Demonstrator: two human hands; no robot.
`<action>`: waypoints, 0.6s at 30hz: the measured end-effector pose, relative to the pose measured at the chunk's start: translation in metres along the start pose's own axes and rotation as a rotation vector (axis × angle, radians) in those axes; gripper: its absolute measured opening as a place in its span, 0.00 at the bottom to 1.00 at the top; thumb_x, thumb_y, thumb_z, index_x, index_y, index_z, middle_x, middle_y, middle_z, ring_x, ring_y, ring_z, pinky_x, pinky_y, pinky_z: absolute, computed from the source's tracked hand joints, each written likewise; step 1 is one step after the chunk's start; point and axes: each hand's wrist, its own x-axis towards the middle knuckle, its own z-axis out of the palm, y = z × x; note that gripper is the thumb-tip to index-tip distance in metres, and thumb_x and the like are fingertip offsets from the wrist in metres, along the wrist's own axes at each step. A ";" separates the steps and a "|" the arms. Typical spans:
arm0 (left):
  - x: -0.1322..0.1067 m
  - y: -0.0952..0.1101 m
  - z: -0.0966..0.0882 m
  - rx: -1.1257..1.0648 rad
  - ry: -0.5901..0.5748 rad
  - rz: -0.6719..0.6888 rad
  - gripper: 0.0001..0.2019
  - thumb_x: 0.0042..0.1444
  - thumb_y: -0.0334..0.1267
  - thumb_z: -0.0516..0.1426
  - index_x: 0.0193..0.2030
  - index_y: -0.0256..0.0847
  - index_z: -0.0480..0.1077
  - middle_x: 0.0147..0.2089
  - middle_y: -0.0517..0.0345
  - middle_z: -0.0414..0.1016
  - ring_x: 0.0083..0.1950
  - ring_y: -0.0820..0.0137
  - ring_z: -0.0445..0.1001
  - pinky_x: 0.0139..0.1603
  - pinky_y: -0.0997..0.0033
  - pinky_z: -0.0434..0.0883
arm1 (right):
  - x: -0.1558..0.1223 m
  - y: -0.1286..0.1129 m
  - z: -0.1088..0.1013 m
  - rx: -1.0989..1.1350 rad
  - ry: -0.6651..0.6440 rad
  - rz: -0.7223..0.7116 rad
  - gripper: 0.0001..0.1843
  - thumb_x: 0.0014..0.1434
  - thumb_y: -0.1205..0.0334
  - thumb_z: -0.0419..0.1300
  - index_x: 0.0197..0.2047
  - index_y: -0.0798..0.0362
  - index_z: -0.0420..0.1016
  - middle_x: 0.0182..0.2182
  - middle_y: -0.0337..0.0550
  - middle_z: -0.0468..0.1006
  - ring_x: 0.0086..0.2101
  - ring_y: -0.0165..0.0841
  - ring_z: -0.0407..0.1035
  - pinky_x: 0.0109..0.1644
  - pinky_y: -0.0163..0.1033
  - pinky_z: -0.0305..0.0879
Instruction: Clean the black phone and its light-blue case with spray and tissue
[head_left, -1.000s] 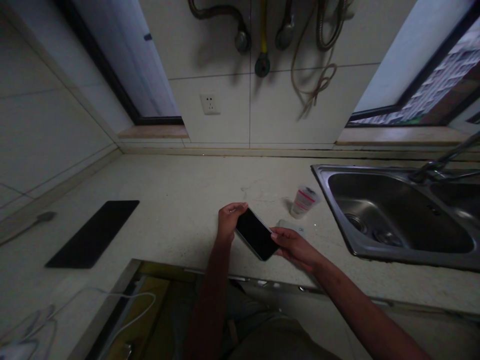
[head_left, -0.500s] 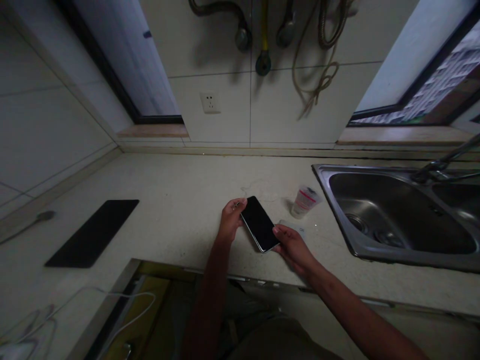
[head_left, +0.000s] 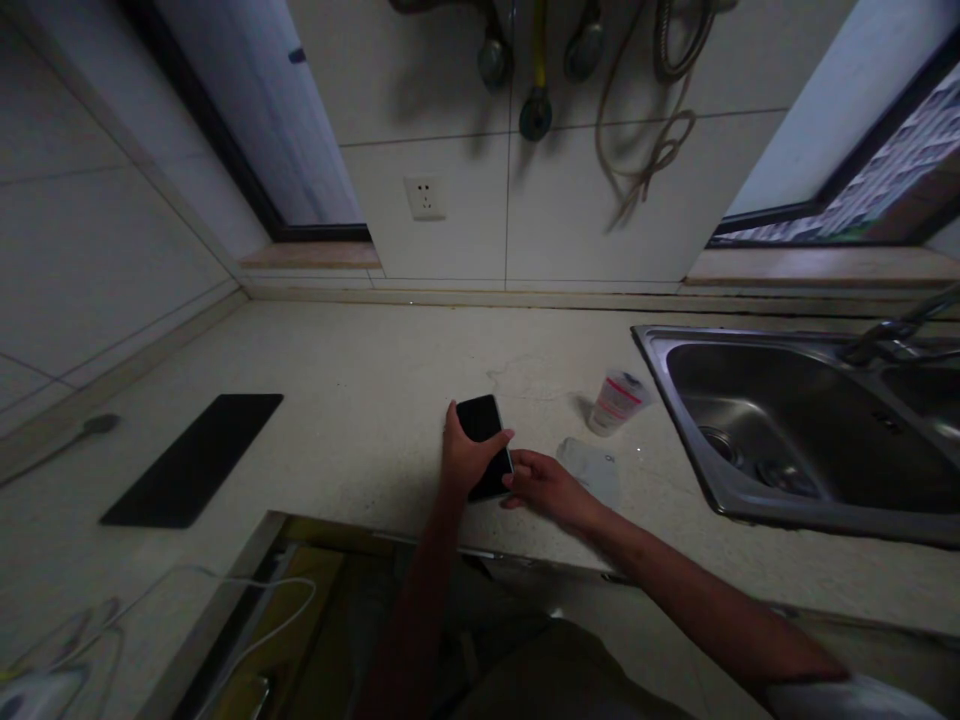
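Observation:
A smartphone [head_left: 480,417] with a dark screen and a pale edge is held over the front of the countertop. Its left side lies in the grasp of my left hand [head_left: 463,458], whose thumb reaches across the screen to the right edge. At the lower right edge of the phone, my right hand [head_left: 544,487] has thumb and fingers closed on it; some of its fingertips are hidden. Just right of my right hand lies a flat, pale packet [head_left: 592,468] with a small dark mark. Beyond that stands a clear plastic cup [head_left: 616,402] with a pink band.
A steel double sink [head_left: 787,430] with a faucet [head_left: 885,340] sits to the right. On the left of the countertop [head_left: 360,400] lie a black mat [head_left: 195,460] and a white cable [head_left: 187,570]. A wall socket [head_left: 425,199] and hoses are at the back.
The phone has moved left and turned more upright in view. My left hand has shifted its hold, its thumb now across the screen. My right hand has moved left, uncovering more of the packet.

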 end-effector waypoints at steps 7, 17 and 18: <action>0.003 -0.005 -0.011 0.364 -0.115 0.163 0.52 0.44 0.42 0.67 0.73 0.33 0.47 0.65 0.33 0.62 0.68 0.48 0.62 0.66 0.51 0.61 | 0.002 -0.014 -0.052 -0.472 0.014 -0.143 0.19 0.62 0.49 0.60 0.49 0.54 0.77 0.41 0.49 0.82 0.36 0.35 0.77 0.42 0.44 0.73; 0.004 -0.020 0.002 0.615 -0.059 0.289 0.50 0.47 0.48 0.64 0.72 0.27 0.48 0.56 0.36 0.67 0.59 0.49 0.66 0.62 0.51 0.62 | -0.035 -0.027 -0.114 -1.363 -0.020 -0.415 0.30 0.61 0.45 0.63 0.62 0.51 0.72 0.64 0.60 0.66 0.62 0.53 0.63 0.62 0.59 0.65; 0.003 -0.021 0.005 0.657 -0.031 0.306 0.50 0.47 0.49 0.64 0.71 0.25 0.49 0.55 0.35 0.67 0.58 0.49 0.66 0.62 0.50 0.62 | -0.035 -0.023 -0.116 -1.379 -0.028 -0.421 0.29 0.62 0.45 0.62 0.61 0.52 0.72 0.64 0.61 0.66 0.61 0.53 0.64 0.62 0.60 0.65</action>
